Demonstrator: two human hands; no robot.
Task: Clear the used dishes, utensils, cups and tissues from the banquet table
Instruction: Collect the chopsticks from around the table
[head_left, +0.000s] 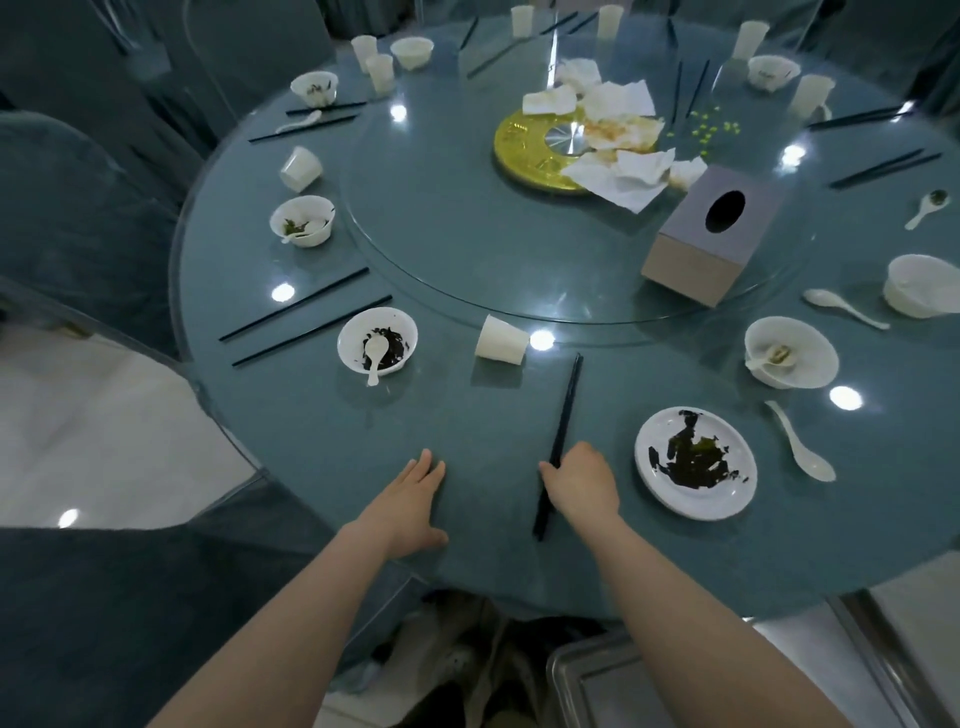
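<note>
- So, right hand (581, 483) is at the near edge of the round tabletop (457, 249), fingers curled around a pair of black chopsticks (558, 447) that lie pointing away toward the middle.
- Left hand (410, 501) rests flat on the cloth just left of that, fingers straight and together, holding nothing.
- Dirty plate (695, 462) with dark scraps sits right beside the right hand, with a white spoon (800, 441) further toward the right edge.
- Tipped-over paper cup (500, 340) is past the chopsticks' far tip, and a bowl with a spoon in it (377, 340) is to its left.
- Crumpled tissues (618, 140) are piled on the glass turntable's centre, next to a tissue box (714, 234).
- More bowls, cups and chopsticks ring the far edges.
</note>
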